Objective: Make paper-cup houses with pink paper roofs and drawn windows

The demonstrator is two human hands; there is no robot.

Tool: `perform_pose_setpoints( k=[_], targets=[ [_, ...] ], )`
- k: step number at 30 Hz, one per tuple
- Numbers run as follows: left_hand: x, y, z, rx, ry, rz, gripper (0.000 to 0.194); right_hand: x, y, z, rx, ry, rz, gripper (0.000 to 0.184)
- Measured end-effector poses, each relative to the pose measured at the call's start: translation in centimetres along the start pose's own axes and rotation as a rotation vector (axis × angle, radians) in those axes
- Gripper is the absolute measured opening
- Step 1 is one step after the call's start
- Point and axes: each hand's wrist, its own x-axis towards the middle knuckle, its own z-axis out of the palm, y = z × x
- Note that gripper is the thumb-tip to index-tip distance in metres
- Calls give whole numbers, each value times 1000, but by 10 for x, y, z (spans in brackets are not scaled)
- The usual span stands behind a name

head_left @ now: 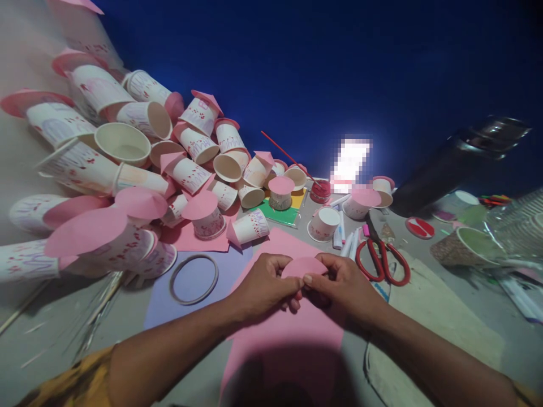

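Observation:
Between my two hands is a round piece of pink paper [304, 268], its near edge pinched at the middle. My left hand [271, 282] grips its left side, with the thumb on top. From the right, my right hand [343, 282] pinches the same paper, and the thumbs nearly meet. Any fold or overlap under the fingers is hidden. Beneath the hands lies a large sheet of pink paper [284, 350]. Just beyond them a white paper cup [324, 224] stands upside down, and red-handled scissors [382, 260] rest beside my right hand.
Many decorated paper cups with pink paper tops [199, 209] are heaped at the left. A grey ring [194, 278] lies on purple paper [159, 308]. At the back are a red paint pot [320, 191] with a brush and a dark bottle [449, 164]. Clear plastic cups [520, 226] lie right.

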Motion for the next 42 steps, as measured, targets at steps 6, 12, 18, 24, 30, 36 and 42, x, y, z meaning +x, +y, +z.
perform_pose_setpoints(
  k=[6,12,18,24,30,36,42],
  targets=[
    [-1,2,3,-19,12,-60,16,1,1,4,121,-29,66,31],
    [-3,2,5,-72,0,-76,14,0,-1,2,111,-73,49,29],
    [-4,4,7,-99,-26,-86,16,-1,1,2,160,-72,25,30],
    [-4,4,6,-101,-1,-76,15,0,4,0,203,-89,8,26],
    [-8,2,7,-58,-24,-84,15,-2,-1,-3,33,-90,45,21],
    [-8,5,7,-36,-15,-66,14,-3,-6,-2,32,-93,54,24],
    [-5,7,5,-7,89,-14,10,-3,-5,-3,-183,208,-205,31]
  ],
)
